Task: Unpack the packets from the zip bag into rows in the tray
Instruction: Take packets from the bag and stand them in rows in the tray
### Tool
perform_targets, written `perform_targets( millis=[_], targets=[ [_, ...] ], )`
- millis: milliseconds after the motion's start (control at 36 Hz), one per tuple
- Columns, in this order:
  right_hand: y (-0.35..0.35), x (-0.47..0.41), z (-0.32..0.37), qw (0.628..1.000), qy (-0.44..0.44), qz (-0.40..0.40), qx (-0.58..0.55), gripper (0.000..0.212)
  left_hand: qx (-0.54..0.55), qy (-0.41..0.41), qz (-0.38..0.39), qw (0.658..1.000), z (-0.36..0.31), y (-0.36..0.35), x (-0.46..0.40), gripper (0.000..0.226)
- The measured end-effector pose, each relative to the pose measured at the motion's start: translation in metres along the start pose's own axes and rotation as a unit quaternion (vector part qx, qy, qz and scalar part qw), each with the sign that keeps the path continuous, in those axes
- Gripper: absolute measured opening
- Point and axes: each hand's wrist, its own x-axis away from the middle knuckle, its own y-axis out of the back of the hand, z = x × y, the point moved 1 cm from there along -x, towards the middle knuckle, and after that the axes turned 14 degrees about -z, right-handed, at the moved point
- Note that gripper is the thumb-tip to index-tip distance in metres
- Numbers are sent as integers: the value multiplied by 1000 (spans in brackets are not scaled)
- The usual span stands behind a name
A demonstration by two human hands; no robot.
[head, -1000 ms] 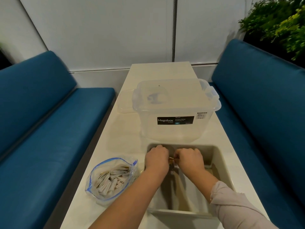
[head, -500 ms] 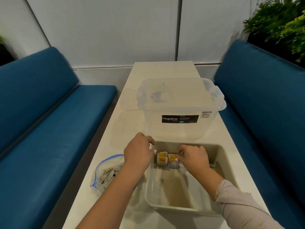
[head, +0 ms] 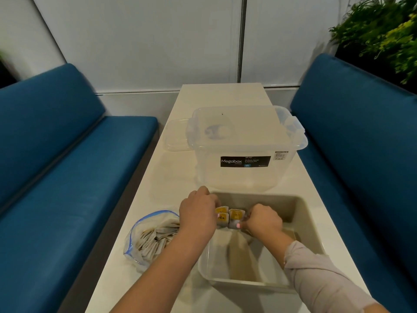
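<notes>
Behind the tray, a clear box reads "Megabox", smaller print illegible.

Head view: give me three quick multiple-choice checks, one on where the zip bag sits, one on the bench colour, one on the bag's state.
1. The zip bag lies where relative to the tray?
A. to its left
B. inside it
C. beyond it

2. The benches are:
A. red
B. blue
C. grey

3. The zip bag is:
A. sealed and empty
B. open with packets inside
C. folded flat

Answers: 1 A, the bag lies on the table beside the tray's left wall. 2 B, both cushions are blue. 3 B, its mouth gapes over packets.
</notes>
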Motion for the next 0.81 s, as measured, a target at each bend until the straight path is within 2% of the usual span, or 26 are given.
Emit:
perform_targets(
  millis=[333, 806],
  targets=[
    [-8, 0, 1, 1000, 2, -3, -20, 21, -5, 10, 0, 1000, 8, -4, 7, 21],
    [5, 2, -4, 999, -8, -6, -41, 22, 1, 5, 5, 1000, 5, -4, 1, 23]
  ],
)
